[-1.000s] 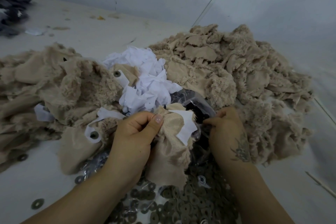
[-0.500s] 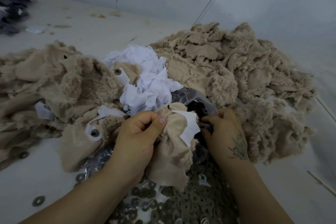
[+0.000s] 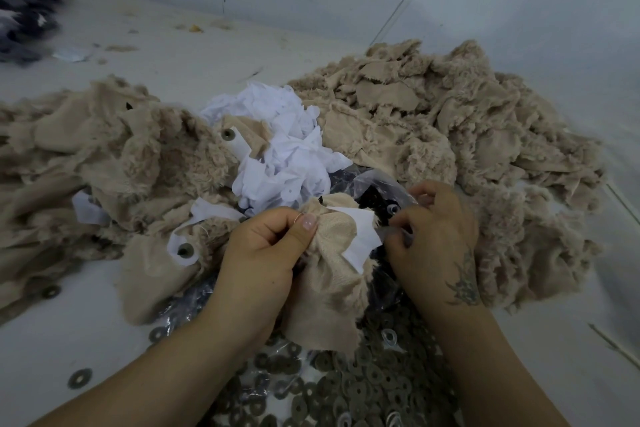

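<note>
The left hand (image 3: 266, 253) gripped the bunched fur piece (image 3: 329, 281), its white patch facing three o'clock, where the right hand (image 3: 433, 239), just beside, curled, apparently pinching the bag (image 3: 375, 180).

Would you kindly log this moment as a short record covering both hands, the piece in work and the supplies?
Left hand: grips a bunched beige fabric piece bearing a white patch
Right hand: fingers curled at the clear bag; any hold unclear
Washers: dark rings heaped in plastic below the hands
Piles: beige fur pieces left and right, white patches between
Surface: pale table
</note>
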Demonstrator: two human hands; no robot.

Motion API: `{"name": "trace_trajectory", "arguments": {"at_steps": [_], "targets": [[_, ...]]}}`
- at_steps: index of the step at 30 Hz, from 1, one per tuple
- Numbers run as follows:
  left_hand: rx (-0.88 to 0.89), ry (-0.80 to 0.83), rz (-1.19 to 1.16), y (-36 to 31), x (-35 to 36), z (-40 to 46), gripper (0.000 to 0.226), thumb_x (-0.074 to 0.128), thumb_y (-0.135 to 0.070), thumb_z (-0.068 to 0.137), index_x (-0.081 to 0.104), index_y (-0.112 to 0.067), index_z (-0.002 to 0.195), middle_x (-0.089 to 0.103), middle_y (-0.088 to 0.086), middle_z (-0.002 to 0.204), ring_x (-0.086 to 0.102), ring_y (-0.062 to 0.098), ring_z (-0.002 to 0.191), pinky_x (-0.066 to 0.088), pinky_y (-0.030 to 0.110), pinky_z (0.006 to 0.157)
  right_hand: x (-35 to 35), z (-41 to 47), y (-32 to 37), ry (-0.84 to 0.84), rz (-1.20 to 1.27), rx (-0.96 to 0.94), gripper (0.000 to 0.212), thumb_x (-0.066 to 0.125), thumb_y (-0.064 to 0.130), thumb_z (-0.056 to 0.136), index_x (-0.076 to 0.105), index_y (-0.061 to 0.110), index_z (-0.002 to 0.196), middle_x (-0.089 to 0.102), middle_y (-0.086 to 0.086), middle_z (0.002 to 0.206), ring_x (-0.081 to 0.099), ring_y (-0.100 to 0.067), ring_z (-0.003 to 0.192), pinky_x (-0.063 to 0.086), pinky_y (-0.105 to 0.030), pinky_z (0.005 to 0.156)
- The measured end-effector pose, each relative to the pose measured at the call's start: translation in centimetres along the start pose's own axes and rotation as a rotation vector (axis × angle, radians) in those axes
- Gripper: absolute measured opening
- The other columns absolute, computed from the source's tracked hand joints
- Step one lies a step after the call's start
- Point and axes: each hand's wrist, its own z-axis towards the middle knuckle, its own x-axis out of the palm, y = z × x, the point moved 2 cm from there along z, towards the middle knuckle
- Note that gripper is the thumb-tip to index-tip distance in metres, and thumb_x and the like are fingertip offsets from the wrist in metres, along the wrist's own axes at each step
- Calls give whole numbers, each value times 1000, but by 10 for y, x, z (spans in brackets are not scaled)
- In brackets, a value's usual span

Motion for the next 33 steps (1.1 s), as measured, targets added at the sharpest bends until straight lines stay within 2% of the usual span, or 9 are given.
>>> {"name": "trace_trajectory", "arguments": {"at_steps": [5,8,12,15,18,22,26,30,33], "targets": [[-4,5,-23,-1,-1,0,43,65,-38,81,62,5,79,52,43,85,53,33,78,48,53,76,-4,-3,-20,147,-223,300,7,72,11,75,78,10,80,58,-8,128,44,-36,121,33,-48,99],[-10,-3,-34,-2,-1,0,44,65,-37,80,61,6,80,53,43,86,54,33,79,50,58,78,-9,0,-26,138,-261,352,9,70,12,78,78,11,80,59,-7,124,45,-38,117,37,-47,98],[-18,-7,-43,-2,0,1,45,66,-38,78,62,7,80,53,44,88,54,34,80,49,67,80,-10,2,-12,59,-207,290,17,69,8,72,78,11,86,56,-11,107,48,-39,104,45,-48,87],[-15,-5,-48,-1,-1,2,46,67,-39,79,62,6,80,53,44,86,55,34,80,50,56,77,-14,4,1,-35,-77,134,28,69,-7,72,79,4,95,53,-17,90,53,-37,84,45,-38,67],[-14,-1,-49,-2,0,3,43,66,-38,80,62,5,79,54,43,86,55,34,79,50,55,77,-6,10,13,78,-34,12,22,71,-9,79,78,-1,98,63,-23,84,60,-36,71,40,-28,66],[-29,-1,-59,-2,0,5,41,71,-33,85,61,7,80,54,43,87,55,35,80,48,68,81,21,28,2,418,-34,124,25,54,2,97,67,-2,117,63,-27,120,59,-30,105,33,-29,82],[-25,4,-61,1,-3,7,41,66,-34,83,61,6,79,52,44,85,53,34,78,48,53,76,27,41,-12,344,-125,145,27,61,5,92,70,4,117,63,-20,121,58,-35,110,32,-27,84],[-15,17,-67,2,-2,8,44,66,-35,83,58,8,79,49,44,81,51,32,78,46,50,74,40,51,-18,381,-74,317,26,59,8,94,70,6,118,68,-18,118,60,-34,112,35,-27,83],[-8,25,-60,3,-1,7,39,65,-33,84,60,4,76,49,42,81,51,31,75,47,48,73,39,46,-12,370,-75,257,24,60,9,94,72,6,114,69,-17,116,61,-33,110,37,-30,87]]}}
